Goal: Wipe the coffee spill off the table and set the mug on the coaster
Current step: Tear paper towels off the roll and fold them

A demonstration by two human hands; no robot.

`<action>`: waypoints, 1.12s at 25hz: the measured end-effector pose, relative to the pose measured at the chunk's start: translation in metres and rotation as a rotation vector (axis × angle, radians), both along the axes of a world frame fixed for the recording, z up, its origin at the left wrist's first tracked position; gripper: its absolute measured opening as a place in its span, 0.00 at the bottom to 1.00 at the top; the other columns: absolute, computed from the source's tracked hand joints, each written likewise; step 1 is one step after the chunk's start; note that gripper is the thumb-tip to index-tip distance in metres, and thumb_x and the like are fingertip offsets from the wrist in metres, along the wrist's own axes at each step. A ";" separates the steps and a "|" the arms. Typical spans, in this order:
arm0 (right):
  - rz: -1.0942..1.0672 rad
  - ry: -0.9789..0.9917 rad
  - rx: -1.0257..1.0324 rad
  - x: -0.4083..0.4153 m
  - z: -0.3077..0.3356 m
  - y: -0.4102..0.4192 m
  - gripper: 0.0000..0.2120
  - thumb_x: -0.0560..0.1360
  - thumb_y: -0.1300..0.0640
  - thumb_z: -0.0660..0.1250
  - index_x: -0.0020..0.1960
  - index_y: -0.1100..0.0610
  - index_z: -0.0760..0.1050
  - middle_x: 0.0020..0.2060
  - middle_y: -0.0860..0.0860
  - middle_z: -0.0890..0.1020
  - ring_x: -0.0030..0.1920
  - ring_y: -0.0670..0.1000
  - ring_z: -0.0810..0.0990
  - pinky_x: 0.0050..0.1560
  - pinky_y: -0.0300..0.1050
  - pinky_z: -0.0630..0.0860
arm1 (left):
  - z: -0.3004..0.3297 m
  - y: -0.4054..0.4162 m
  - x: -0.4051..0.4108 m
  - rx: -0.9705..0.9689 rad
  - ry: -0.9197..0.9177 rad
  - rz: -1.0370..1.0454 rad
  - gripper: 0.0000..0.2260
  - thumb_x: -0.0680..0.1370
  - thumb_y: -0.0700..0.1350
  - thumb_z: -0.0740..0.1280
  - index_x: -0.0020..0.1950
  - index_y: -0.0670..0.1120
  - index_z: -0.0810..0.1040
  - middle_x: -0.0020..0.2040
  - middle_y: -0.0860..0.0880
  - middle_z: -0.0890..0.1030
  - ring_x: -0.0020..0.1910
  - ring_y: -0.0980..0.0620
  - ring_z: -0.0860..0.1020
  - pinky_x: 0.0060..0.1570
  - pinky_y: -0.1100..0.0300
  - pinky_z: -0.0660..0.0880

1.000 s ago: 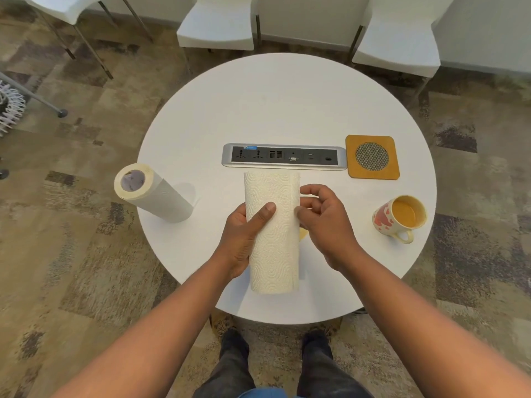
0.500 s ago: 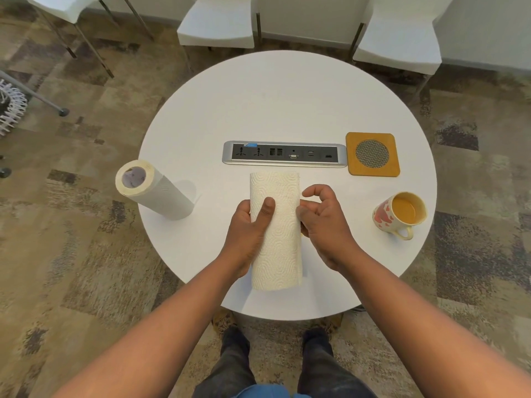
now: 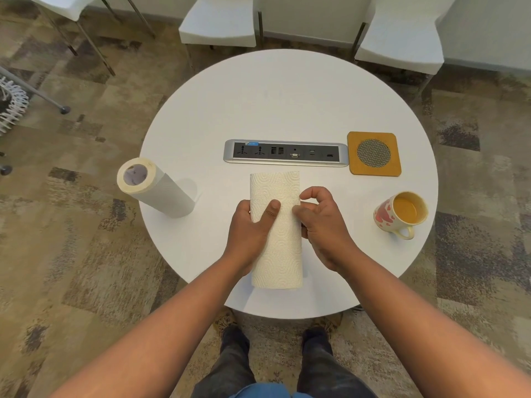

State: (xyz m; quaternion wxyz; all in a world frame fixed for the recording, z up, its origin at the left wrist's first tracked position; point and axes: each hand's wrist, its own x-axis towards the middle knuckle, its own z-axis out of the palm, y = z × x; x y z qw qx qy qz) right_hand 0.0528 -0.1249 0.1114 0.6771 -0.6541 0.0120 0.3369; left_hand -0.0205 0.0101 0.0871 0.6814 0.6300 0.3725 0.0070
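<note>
Round white worktop [image 3: 287, 96]. Near centre: folded white embossed paper towel [image 3: 277, 248], gripped by left hand [image 3: 250, 228] with thumb on top, right hand [image 3: 321, 228] pinching its right edge. Right: cream mug with pink hearts [image 3: 400, 215], holding coffee, on bare worktop, near the orange square coaster with mesh disc [image 3: 373, 153] but apart from it. Centre: grey socket strip [image 3: 286, 153]. Left: upright paper towel roll [image 3: 155, 188].

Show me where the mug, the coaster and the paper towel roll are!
mug [image 3: 386, 215], head view, on its heart-patterned side.
coaster [image 3: 373, 153], head view, on its round mesh middle.
paper towel roll [image 3: 140, 175], head view, on its cardboard-core end.
</note>
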 end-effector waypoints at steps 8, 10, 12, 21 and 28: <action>-0.007 0.003 -0.009 0.001 0.000 -0.003 0.09 0.80 0.63 0.64 0.55 0.53 0.67 0.41 0.54 0.85 0.41 0.52 0.81 0.43 0.51 0.77 | 0.000 0.004 -0.002 -0.083 -0.024 -0.041 0.20 0.76 0.60 0.72 0.59 0.48 0.76 0.54 0.50 0.86 0.51 0.48 0.86 0.53 0.45 0.83; -0.013 0.004 0.000 0.001 0.000 -0.004 0.08 0.81 0.62 0.64 0.56 0.54 0.67 0.41 0.52 0.85 0.41 0.50 0.82 0.41 0.49 0.78 | 0.000 0.005 -0.001 -0.124 -0.040 -0.044 0.21 0.76 0.60 0.72 0.61 0.48 0.76 0.55 0.49 0.86 0.53 0.47 0.86 0.55 0.42 0.82; -0.013 -0.003 0.001 0.000 0.001 -0.004 0.08 0.81 0.62 0.64 0.57 0.54 0.67 0.39 0.50 0.85 0.40 0.48 0.83 0.39 0.45 0.78 | 0.001 0.005 -0.001 -0.175 -0.062 -0.043 0.18 0.78 0.57 0.71 0.62 0.48 0.76 0.56 0.49 0.86 0.54 0.46 0.86 0.56 0.43 0.82; -0.010 -0.023 -0.007 -0.001 -0.003 -0.004 0.09 0.82 0.64 0.61 0.57 0.51 0.66 0.44 0.54 0.86 0.43 0.52 0.84 0.43 0.51 0.79 | 0.001 0.005 0.000 -0.258 -0.111 -0.043 0.15 0.81 0.49 0.70 0.65 0.45 0.76 0.57 0.48 0.86 0.56 0.46 0.85 0.54 0.48 0.82; -0.019 0.018 0.030 -0.004 -0.002 -0.006 0.12 0.81 0.66 0.61 0.59 0.53 0.66 0.48 0.56 0.87 0.46 0.54 0.84 0.47 0.55 0.81 | -0.002 0.006 -0.001 -0.268 -0.122 -0.039 0.12 0.81 0.45 0.69 0.64 0.46 0.76 0.58 0.47 0.86 0.57 0.45 0.85 0.57 0.44 0.81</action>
